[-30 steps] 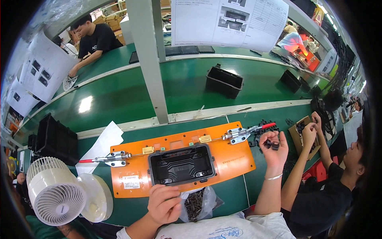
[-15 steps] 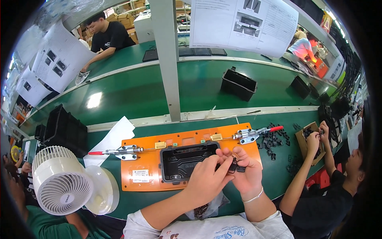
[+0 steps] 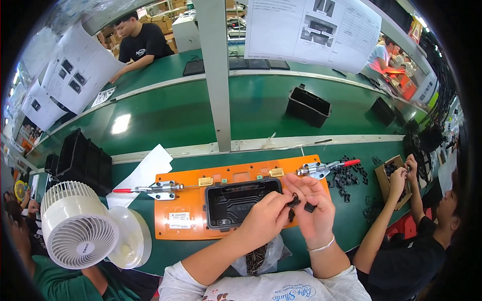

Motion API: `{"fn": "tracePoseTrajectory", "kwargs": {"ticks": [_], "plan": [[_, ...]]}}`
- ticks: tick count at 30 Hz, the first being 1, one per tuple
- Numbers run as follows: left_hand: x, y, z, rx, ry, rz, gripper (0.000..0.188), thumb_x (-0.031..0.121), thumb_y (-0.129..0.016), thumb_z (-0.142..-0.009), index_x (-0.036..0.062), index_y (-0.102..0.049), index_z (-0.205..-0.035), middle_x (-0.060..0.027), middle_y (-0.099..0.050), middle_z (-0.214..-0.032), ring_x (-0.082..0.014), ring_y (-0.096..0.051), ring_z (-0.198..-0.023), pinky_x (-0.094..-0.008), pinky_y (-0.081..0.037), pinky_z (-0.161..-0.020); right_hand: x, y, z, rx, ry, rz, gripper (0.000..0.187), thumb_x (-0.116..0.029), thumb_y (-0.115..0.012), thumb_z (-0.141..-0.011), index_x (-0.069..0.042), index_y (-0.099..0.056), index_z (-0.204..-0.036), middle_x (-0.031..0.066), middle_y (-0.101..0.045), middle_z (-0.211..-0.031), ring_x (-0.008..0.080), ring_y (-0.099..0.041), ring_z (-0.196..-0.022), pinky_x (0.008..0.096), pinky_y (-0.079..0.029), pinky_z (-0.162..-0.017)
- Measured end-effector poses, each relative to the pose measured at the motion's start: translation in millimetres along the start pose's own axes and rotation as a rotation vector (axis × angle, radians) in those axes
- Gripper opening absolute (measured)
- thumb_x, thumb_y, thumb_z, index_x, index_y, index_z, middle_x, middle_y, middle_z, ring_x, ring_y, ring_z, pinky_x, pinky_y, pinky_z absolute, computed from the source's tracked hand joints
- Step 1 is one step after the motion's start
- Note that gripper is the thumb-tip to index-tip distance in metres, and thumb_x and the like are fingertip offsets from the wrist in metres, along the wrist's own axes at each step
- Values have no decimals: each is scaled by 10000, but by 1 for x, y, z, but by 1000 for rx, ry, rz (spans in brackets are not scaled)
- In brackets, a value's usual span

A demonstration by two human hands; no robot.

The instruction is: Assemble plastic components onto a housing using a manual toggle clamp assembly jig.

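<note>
My left hand [image 3: 264, 217] pinches small black plastic clips [image 3: 293, 201] between thumb and fingertips. Close beside it, my right hand [image 3: 317, 213] is turned palm up with its fingers curled, and another small black clip [image 3: 310, 206] rests in it. Both hands hover over the right front part of an orange fixture plate [image 3: 188, 203]. A black rectangular plastic box [image 3: 236, 200] is seated in the plate, its open side up, partly covered by my left hand. Red-handled toggle clamps [image 3: 160, 189] [image 3: 321, 169] are mounted at either end of the plate.
Loose black clips [image 3: 346, 180] lie right of the fixture. A bag of screws [image 3: 257, 258] sits before me. A white fan [image 3: 83, 231] and black bins [image 3: 83, 163] stand left. A co-worker's hands [image 3: 404, 173] work over a cardboard box [image 3: 386, 180]. A metal post [image 3: 215, 75] rises behind.
My hands have drawn slightly apart, and the left one has pulled clips away from the right palm. The view has shifted a little; a black box on the far belt appears slightly further right.
</note>
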State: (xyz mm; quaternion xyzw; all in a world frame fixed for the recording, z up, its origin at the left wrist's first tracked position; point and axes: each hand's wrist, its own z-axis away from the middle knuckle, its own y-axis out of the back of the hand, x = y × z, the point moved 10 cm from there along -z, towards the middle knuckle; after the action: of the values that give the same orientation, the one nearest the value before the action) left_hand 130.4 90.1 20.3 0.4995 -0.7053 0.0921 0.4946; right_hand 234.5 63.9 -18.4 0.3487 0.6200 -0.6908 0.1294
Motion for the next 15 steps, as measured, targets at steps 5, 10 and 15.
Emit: {"fn": "tracePoseTrajectory", "kwargs": {"ticks": [5, 10, 15], "plan": [[-14, 11, 1, 92, 80, 26, 170, -52, -614, -818, -8, -584, -980, -119, -592, -904, -195, -632, -738, -278, -506, -620, -4, -9, -7, 19, 165, 71, 354, 0, -395, -754, 21, -497, -1093, 241, -539, -1238, 404, -455, -1246, 480, -343, -1075], [-37, 44, 17, 211, 228, 354, 151, -40, -607, -843, -16, -589, -990, -84, -607, -917, -127, -620, -733, -250, -506, -610, -55, 25, -18, 123, 168, 835, 135, -19, -453, -848, -27, -518, -965, 74, -593, -868, 90, -506, -659, 196, -346, -531], [-39, 63, 34, 231, 437, 724, 295, -55, -542, -888, -1, -532, -1178, -85, -616, -950, -120, -617, -795, -233, -508, -659, -13, 23, -13, -64, -240, 317, 214, 11, -484, -833, -18, -531, -1040, 91, -606, -926, 125, -538, -716, 198, -389, -579]]}}
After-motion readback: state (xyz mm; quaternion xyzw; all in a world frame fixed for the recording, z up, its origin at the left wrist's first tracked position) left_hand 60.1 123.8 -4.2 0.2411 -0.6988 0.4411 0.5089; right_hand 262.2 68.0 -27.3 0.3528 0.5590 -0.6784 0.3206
